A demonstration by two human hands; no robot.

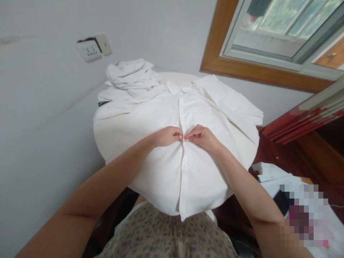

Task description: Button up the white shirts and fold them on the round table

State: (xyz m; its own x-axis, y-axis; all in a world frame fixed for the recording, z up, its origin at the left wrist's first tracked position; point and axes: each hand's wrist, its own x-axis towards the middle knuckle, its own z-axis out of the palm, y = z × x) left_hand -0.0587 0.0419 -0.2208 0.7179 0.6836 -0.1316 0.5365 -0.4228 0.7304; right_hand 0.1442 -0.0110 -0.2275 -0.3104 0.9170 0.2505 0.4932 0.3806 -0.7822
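Observation:
A white button-up shirt point(161, 122) lies spread face up on a small round white table point(102, 138), its collar toward the wall and its hem hanging over the near edge. My left hand point(169, 136) pinches the left side of the front placket at mid-shirt. My right hand point(200, 137) pinches the right side, fingertips meeting the left hand's at the placket. Both hands are closed on the fabric.
A pile of folded white clothes point(131, 75) sits at the table's far left. A wall socket point(90, 50) is above it. A wood-framed window point(268, 43) is at the upper right. Papers point(271, 175) lie on a dark red surface to the right.

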